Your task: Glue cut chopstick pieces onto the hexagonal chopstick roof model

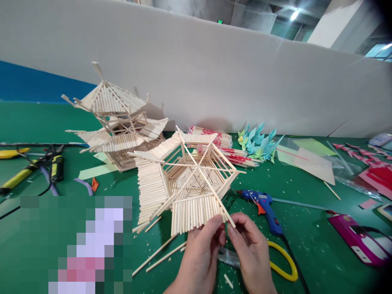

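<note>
A six-sided pavilion model (197, 179) built of thin wooden sticks stands in front of me, its top crossed by long sticks meeting at the centre. Slatted roof panels cover some sides; others are bare frame. My left hand (202, 253) is closed on the front panel (191, 214), thumb above and fingers partly hidden beneath. My right hand (251, 251) is closed in a pinch at the outer end of a long roof stick (225, 210), beside the panel's right edge. Whether a smaller piece is between those fingertips is hidden.
Behind left stands a tiered stick pagoda (119, 126). A blue glue gun (265, 206) and yellow-handled scissors (283, 261) lie right of my hands. Loose sticks (165, 257) lie in front. Pliers (56, 163), packed sticks (232, 155), teal folded paper (260, 143) and a magenta device (355, 237) lie around.
</note>
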A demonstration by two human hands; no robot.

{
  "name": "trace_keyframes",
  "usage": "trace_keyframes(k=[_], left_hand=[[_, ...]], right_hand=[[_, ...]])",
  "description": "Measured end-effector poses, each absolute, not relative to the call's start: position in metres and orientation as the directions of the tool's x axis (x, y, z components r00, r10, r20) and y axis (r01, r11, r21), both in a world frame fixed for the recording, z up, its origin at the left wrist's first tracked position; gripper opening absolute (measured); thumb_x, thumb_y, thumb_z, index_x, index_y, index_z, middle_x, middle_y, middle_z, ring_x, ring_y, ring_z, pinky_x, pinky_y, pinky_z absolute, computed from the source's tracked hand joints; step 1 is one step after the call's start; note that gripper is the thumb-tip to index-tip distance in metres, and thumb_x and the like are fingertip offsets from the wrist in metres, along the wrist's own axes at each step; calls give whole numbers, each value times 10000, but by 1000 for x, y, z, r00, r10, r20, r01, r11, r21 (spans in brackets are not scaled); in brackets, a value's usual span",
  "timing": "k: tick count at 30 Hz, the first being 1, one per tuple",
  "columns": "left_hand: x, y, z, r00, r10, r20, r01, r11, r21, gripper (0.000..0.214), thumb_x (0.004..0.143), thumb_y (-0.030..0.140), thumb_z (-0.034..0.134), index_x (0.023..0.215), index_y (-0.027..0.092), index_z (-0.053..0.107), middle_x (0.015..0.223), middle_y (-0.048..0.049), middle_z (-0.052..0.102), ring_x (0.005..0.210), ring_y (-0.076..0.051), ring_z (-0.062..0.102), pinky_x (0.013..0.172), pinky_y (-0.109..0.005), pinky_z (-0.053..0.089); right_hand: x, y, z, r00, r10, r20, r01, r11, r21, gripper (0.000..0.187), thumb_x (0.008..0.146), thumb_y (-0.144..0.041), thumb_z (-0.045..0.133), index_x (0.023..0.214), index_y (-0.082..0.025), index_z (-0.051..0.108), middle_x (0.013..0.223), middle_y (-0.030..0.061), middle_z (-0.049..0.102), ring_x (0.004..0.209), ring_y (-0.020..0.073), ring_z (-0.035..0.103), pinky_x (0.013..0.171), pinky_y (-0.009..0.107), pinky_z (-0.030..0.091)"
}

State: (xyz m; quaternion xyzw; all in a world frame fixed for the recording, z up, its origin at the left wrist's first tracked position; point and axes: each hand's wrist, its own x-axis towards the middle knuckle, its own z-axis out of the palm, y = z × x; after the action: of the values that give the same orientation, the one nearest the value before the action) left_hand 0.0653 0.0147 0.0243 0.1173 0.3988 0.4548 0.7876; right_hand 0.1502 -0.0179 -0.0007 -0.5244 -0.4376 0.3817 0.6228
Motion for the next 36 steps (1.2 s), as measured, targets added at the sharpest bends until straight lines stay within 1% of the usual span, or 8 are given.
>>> trace_keyframes(k=[5, 11, 15, 19, 22, 29, 33, 36], left_hand=[[69, 15, 16, 234, 806, -543, -617, 555, 558, 139, 627, 202, 652, 613, 156, 521, 497, 44, 453, 472, -87, 412, 513, -230, 376], [69, 16, 22, 225, 802, -554, -603, 561, 568, 147, 624, 183, 649, 584, 149, 512, 485, 43, 449, 471, -85, 409, 516, -228, 380], [68, 17, 27, 231, 804, -548, -593, 563, 576, 124, 641, 165, 635, 589, 138, 525, 493, 36, 461, 482, -83, 412, 529, -226, 389], [68, 16, 24, 259, 794, -550, -593, 580, 559, 127, 654, 164, 623, 575, 132, 529, 493, 30, 466, 492, -84, 420, 532, -222, 393], [68, 15, 22, 263, 786, -559, -597, 588, 546, 125, 645, 166, 631, 571, 127, 538, 492, 29, 470, 490, -82, 420, 530, -219, 395], [68, 15, 27, 253, 792, -555, -579, 584, 569, 171, 637, 181, 644, 525, 122, 529, 473, 30, 453, 487, -81, 414, 523, -212, 393], [67, 14, 27, 236, 810, -536, -603, 555, 573, 110, 644, 175, 642, 597, 129, 553, 496, 32, 469, 481, -78, 406, 517, -213, 394], [67, 14, 23, 237, 806, -543, -613, 557, 560, 105, 615, 174, 656, 594, 126, 565, 512, 19, 498, 489, -87, 431, 529, -225, 410]], right_hand=[[149, -19, -1, 338, 929, 150, -41, 174, -984, 46, 794, -214, 497, 792, -196, 539, 645, -5, 567, 584, 120, 556, 527, 197, 454], [149, -21, -4, 336, 936, 101, -108, 145, -984, 67, 778, -231, 520, 789, -186, 567, 667, 12, 584, 611, 135, 553, 544, 213, 447], [149, -21, -9, 324, 944, 52, -199, 122, -972, 66, 783, -241, 521, 780, -199, 572, 672, 3, 578, 629, 126, 535, 566, 204, 420], [149, -21, -14, 283, 959, 1, -299, 89, -950, 62, 788, -237, 523, 791, -203, 575, 658, -7, 557, 626, 115, 503, 588, 208, 404], [148, -21, -16, 282, 959, -24, -339, 76, -938, 64, 784, -244, 530, 793, -199, 574, 649, -11, 541, 620, 111, 484, 591, 210, 397], [148, -22, -18, 277, 960, -41, -329, 55, -943, 52, 785, -249, 535, 798, -204, 557, 645, -15, 558, 604, 105, 494, 570, 196, 400], [147, -19, -15, 302, 952, -49, -301, 46, -953, 74, 768, -269, 559, 763, -198, 539, 598, -25, 555, 568, 95, 496, 548, 181, 408], [146, -17, -11, 321, 946, -42, -260, 45, -965, 104, 751, -285, 576, 756, -189, 536, 589, -26, 547, 559, 94, 501, 537, 175, 415]])
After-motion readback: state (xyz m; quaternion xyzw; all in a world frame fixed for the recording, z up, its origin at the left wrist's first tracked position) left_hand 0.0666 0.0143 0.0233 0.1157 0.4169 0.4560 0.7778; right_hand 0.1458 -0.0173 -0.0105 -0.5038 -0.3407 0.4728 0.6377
